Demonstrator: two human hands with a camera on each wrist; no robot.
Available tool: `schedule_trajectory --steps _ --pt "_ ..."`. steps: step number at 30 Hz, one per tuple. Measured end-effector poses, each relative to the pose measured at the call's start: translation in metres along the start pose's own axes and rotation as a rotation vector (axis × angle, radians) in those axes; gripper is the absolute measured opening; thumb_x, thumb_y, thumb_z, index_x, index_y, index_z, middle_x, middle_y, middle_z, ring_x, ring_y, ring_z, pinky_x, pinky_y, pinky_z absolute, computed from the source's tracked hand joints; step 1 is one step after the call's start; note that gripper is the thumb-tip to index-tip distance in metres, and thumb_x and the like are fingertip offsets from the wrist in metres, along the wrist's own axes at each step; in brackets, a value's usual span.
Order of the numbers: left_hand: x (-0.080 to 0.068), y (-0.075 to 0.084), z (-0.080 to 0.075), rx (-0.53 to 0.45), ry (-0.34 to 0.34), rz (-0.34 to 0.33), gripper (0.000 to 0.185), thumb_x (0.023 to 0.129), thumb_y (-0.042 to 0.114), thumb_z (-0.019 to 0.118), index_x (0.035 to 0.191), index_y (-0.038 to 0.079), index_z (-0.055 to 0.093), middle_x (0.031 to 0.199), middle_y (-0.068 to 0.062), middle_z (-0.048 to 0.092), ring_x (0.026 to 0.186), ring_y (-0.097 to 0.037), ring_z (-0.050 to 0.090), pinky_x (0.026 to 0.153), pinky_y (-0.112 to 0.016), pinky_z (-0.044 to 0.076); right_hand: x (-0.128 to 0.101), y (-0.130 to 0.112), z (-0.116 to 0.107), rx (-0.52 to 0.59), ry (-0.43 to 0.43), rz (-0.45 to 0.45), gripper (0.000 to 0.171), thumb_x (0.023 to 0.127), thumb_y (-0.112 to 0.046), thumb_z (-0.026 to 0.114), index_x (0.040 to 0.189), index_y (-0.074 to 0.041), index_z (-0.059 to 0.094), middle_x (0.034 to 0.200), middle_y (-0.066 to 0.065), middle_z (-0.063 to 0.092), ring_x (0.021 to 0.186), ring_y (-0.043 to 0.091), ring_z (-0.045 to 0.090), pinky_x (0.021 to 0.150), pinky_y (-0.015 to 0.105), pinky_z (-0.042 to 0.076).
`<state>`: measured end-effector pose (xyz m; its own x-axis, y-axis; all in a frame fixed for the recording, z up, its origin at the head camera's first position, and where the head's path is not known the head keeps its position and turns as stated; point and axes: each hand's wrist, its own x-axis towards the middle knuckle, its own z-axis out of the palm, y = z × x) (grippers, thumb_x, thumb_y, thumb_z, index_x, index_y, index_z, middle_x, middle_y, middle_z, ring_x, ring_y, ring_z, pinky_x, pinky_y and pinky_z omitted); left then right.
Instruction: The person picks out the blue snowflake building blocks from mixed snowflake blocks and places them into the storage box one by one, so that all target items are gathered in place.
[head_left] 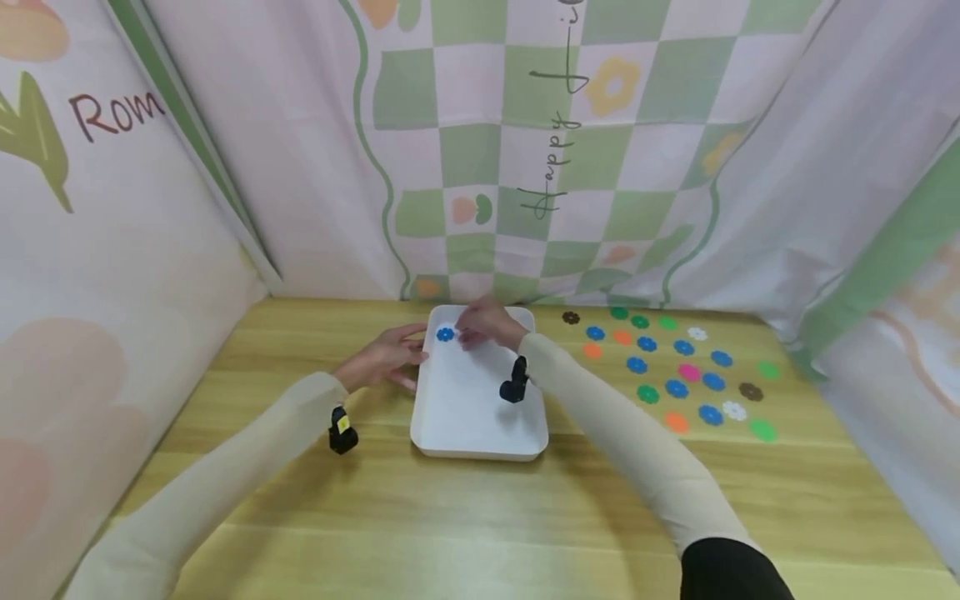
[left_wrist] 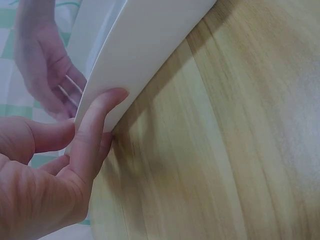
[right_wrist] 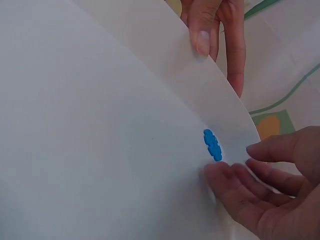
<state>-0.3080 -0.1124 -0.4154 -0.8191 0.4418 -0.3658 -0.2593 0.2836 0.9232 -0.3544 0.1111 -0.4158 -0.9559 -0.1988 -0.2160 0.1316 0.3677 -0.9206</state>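
Observation:
A white rectangular tray [head_left: 480, 392] lies on the wooden table. My left hand [head_left: 386, 358] grips its left side, thumb at the rim and fingers against the outer wall [left_wrist: 145, 45]. Inside the tray's far left corner lies a blue flower-shaped piece [head_left: 446, 334], also seen edge-on as a blue piece [right_wrist: 212, 145] in the right wrist view. Just right of it is my right hand [head_left: 487, 323], over the far end of the tray. Its fingertips [right_wrist: 216, 175] are close to the blue piece, fingers loosely bent and apart, with no piece visible between them.
Many flat flower-shaped and round pieces lie spread over the table to the right of the tray, among them a pink piece [head_left: 689, 372], a brown piece [head_left: 751, 392] and an orange piece [head_left: 677, 422]. A checked curtain [head_left: 540, 167] hangs behind the table's far edge.

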Motion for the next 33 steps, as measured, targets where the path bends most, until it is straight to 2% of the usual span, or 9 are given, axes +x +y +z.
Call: schedule_trajectory --steps 4,11,16,21,24,29,33 --pt "-0.001 0.0 -0.001 0.008 0.0 -0.001 0.071 0.107 0.001 0.054 0.168 0.013 0.02 0.169 -0.022 0.03 0.143 -0.044 0.049 0.076 -0.038 0.069 -0.003 -0.002 -0.008 -0.053 -0.023 -0.07 0.023 0.102 0.0 0.061 0.121 0.013 0.065 0.119 0.031 0.07 0.103 0.04 0.074 0.089 0.043 0.067" --pt "0.0 0.001 -0.002 0.018 0.014 -0.001 0.07 0.107 0.003 0.055 0.168 0.014 0.021 0.168 -0.024 0.031 0.143 -0.045 0.049 0.079 -0.04 0.069 -0.016 -0.002 -0.041 -0.059 -0.06 -0.206 0.03 0.105 -0.003 0.059 0.128 0.016 0.058 0.127 0.039 0.062 0.109 0.051 0.068 0.092 0.05 0.066" --pt "-0.002 0.0 0.0 0.026 0.015 -0.001 0.071 0.107 0.003 0.055 0.168 0.013 0.021 0.167 -0.025 0.031 0.142 -0.045 0.05 0.08 -0.039 0.069 -0.027 0.005 -0.07 -0.06 -0.061 -0.227 0.032 0.107 -0.007 0.058 0.132 0.013 0.058 0.129 0.038 0.061 0.111 0.05 0.067 0.094 0.051 0.065" --pt "-0.001 -0.003 0.0 0.023 0.016 -0.002 0.07 0.107 0.003 0.055 0.168 0.013 0.021 0.167 -0.025 0.032 0.142 -0.045 0.05 0.078 -0.037 0.069 -0.029 0.018 -0.096 -0.046 -0.037 -0.241 0.037 0.106 -0.011 0.061 0.134 0.012 0.057 0.128 0.036 0.063 0.111 0.05 0.067 0.092 0.05 0.066" --pt "-0.001 -0.003 -0.001 0.023 0.016 0.001 0.07 0.108 0.003 0.055 0.168 0.013 0.021 0.167 -0.025 0.032 0.142 -0.045 0.05 0.078 -0.037 0.069 -0.03 0.024 -0.108 -0.041 -0.016 -0.25 0.04 0.106 -0.011 0.062 0.138 0.013 0.055 0.129 0.037 0.063 0.109 0.047 0.069 0.094 0.053 0.065" --pt "0.0 -0.003 -0.001 0.014 0.009 -0.006 0.071 0.107 0.003 0.056 0.168 0.014 0.021 0.167 -0.025 0.031 0.143 -0.045 0.048 0.079 -0.037 0.069 -0.038 0.034 -0.126 -0.055 0.003 -0.254 0.041 0.107 -0.01 0.059 0.139 0.014 0.053 0.126 0.036 0.063 0.101 0.031 0.07 0.1 0.061 0.059" --pt "-0.001 -0.002 -0.001 0.017 0.018 -0.009 0.071 0.107 0.003 0.057 0.168 0.015 0.022 0.167 -0.025 0.032 0.144 -0.044 0.048 0.077 -0.037 0.069 -0.046 0.043 -0.138 -0.055 0.005 -0.273 0.04 0.107 -0.008 0.058 0.14 0.016 0.051 0.125 0.033 0.064 0.099 0.026 0.071 0.1 0.063 0.058"
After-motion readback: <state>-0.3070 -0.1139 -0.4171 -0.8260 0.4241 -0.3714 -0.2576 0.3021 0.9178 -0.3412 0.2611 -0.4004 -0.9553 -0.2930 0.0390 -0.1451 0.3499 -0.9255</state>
